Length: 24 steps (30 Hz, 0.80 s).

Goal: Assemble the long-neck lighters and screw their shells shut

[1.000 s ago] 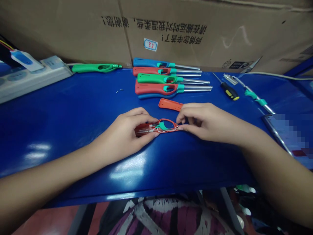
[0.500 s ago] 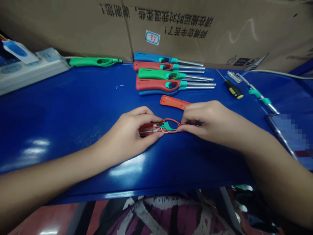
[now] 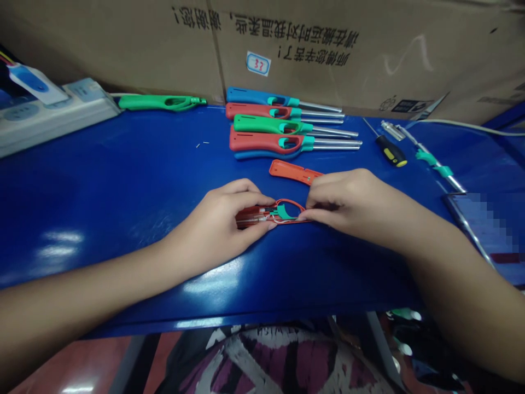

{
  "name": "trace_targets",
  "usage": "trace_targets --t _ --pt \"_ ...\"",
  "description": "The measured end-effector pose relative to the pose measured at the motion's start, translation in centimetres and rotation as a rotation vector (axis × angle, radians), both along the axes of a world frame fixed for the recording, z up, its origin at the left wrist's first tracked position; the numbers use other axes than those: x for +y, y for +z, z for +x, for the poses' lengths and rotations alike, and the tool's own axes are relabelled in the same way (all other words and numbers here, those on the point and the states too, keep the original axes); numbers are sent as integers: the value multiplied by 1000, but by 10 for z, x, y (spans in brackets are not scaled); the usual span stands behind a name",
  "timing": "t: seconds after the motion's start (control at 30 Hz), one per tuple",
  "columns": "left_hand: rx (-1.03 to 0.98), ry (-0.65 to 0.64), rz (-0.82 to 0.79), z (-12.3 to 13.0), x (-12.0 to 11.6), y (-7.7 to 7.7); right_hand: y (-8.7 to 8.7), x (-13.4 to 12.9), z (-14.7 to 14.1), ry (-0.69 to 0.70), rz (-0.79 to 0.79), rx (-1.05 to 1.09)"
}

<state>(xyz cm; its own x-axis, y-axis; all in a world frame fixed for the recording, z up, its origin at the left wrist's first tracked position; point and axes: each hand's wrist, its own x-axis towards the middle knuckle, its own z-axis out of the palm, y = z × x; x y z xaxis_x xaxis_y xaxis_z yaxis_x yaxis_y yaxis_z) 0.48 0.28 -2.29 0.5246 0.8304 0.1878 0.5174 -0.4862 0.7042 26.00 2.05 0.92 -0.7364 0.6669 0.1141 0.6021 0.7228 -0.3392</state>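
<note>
An opened red lighter half-shell [image 3: 251, 218] lies on the blue table, with a green trigger [image 3: 286, 213] and a thin white wire inside. My left hand [image 3: 223, 219] grips its handle end between thumb and fingers. At the other end, beyond the trigger loop, my right hand [image 3: 344, 200] pinches the shell's tip; anything small between those fingertips is hidden. Just behind my right hand lies a separate orange-red cover half [image 3: 289, 171], its right end covered by the fingers.
Several assembled lighters [image 3: 262, 142] lie stacked behind the hands. A screwdriver [image 3: 391, 151], a metal tube with green parts [image 3: 441, 167] and a tablet-like object [image 3: 479, 219] are right. A power strip [image 3: 53, 117] and green shell [image 3: 156, 102] sit left; a cardboard box [image 3: 287, 33] stands behind.
The red half-shell and my left hand appear slightly farther right. Both hands keep the same hold.
</note>
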Motion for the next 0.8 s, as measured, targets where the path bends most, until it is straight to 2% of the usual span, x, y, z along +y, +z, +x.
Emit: trace_targets --t 0.2,0.53,0.67,0.8 --pt "-2 -16 16 0 1 0 3 -5 2 130 128 -100" --pt "-22 -23 17 0 -1 0 4 -14 -2 145 320 -231" --pt "-22 -30 28 -1 0 -1 2 -13 -2 148 269 -203" --pt "-21 -39 44 -1 1 -3 1 -6 0 138 46 -2"
